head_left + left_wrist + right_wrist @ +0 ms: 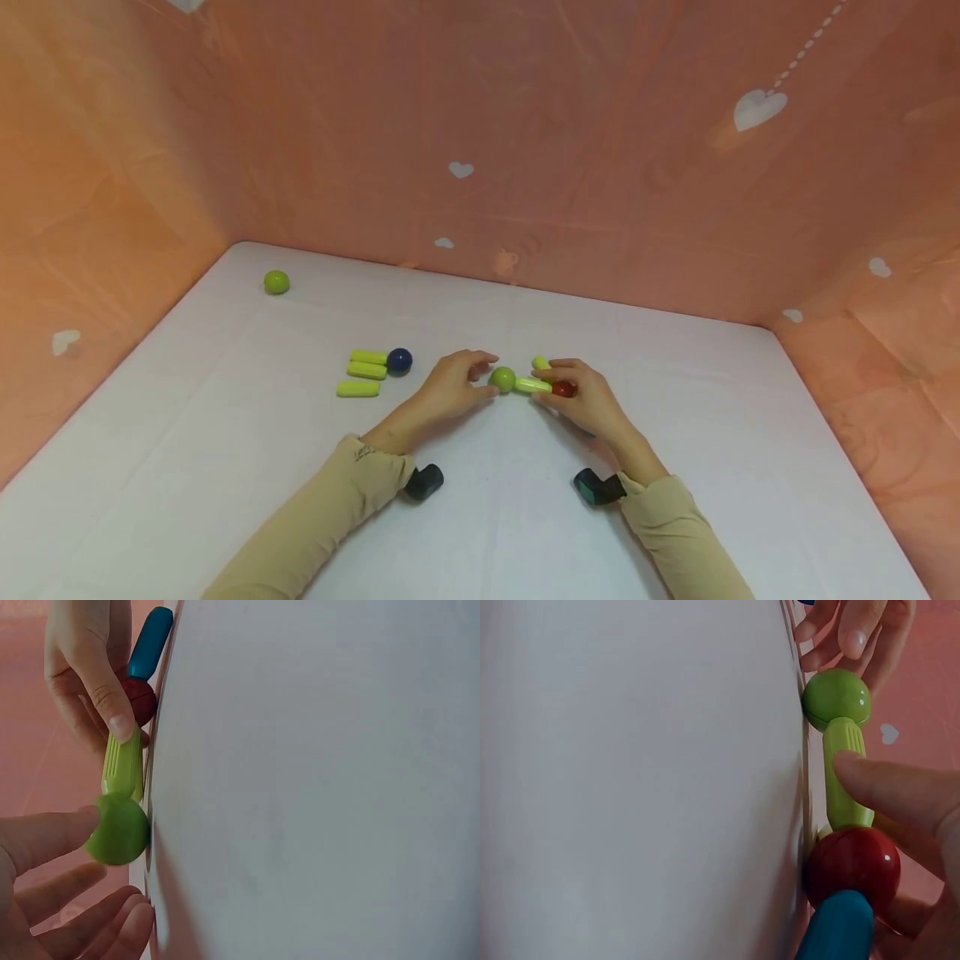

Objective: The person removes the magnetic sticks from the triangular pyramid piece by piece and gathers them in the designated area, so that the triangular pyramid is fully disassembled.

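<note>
A chain of toy pieces lies on the white table. It has a green ball, a yellow-green rod, a red ball and a teal rod. Another yellow-green rod angles off behind, partly hidden by my right hand. That hand grips the middle rod, its thumb laid along the rod's side. My left hand is beside the green ball, fingers spread in a loose curve. In the left wrist view, its thumb tip overlaps the ball's edge.
Left of my left hand, a dark blue ball touches the end of a yellow-green rod. Two more rods lie just in front. A lone green ball sits at the far left. Orange cloth walls enclose the table's back and sides.
</note>
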`<state>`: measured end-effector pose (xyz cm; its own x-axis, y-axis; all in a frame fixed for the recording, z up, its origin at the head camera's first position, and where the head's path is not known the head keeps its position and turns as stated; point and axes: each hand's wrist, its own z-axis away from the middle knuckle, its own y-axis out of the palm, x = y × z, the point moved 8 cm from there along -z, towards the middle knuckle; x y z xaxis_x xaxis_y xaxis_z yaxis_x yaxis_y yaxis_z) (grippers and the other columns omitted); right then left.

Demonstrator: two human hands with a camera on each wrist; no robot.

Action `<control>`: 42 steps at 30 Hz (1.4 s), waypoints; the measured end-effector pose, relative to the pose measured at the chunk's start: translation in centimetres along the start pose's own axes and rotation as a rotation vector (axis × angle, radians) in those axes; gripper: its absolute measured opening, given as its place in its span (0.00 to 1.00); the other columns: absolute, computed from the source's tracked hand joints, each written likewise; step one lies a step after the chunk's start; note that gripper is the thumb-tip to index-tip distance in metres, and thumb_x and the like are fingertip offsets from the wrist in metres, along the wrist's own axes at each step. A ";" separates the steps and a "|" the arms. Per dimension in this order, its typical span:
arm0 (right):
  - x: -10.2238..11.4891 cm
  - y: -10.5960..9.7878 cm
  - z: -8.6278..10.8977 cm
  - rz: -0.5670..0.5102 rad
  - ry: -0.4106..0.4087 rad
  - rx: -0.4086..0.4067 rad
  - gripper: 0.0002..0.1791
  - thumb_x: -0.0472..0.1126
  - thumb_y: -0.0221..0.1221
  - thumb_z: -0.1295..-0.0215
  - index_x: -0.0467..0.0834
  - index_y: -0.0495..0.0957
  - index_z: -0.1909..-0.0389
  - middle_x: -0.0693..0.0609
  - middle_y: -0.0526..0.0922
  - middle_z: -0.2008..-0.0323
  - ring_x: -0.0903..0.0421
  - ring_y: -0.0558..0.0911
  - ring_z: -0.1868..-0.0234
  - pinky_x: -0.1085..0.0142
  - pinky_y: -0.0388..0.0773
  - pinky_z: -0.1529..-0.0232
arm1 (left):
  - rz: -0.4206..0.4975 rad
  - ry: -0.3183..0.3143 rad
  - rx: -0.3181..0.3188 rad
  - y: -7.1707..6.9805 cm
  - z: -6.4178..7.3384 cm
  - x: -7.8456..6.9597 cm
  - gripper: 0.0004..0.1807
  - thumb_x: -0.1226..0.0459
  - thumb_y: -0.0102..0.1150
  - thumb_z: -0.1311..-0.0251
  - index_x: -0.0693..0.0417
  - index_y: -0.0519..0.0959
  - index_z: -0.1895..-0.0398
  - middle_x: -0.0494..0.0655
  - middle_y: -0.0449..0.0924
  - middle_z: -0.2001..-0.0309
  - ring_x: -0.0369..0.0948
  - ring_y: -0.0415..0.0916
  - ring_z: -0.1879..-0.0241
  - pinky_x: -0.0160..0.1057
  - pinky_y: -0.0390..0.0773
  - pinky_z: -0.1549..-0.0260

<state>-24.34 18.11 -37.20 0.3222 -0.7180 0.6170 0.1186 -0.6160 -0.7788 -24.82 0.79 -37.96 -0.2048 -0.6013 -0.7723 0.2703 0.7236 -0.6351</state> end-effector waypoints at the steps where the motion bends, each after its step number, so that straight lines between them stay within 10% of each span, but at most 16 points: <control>1: 0.1 0.1 0.0 0.000 -0.001 0.000 0.18 0.38 0.67 0.44 0.39 0.83 0.51 0.34 0.76 0.44 0.35 0.73 0.41 0.43 0.70 0.41 | -0.004 0.008 0.001 0.0 0.0 -0.1 0.25 0.65 0.65 0.43 0.58 0.75 0.42 0.55 0.80 0.51 0.46 0.76 0.54 0.44 0.77 0.51; 42: 1.2 0.7 -0.7 -0.002 0.010 0.037 0.14 0.41 0.69 0.46 0.41 0.86 0.58 0.37 0.79 0.45 0.38 0.76 0.41 0.46 0.72 0.42 | 0.050 -0.019 0.064 0.7 -0.2 -0.5 0.13 0.69 0.59 0.39 0.58 0.78 0.51 0.54 0.80 0.50 0.45 0.75 0.51 0.45 0.75 0.47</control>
<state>-24.52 16.59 -36.97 0.3123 -0.7199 0.6199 0.1546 -0.6053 -0.7808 -24.69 1.66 -38.05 -0.1723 -0.5720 -0.8020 0.3391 0.7300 -0.5935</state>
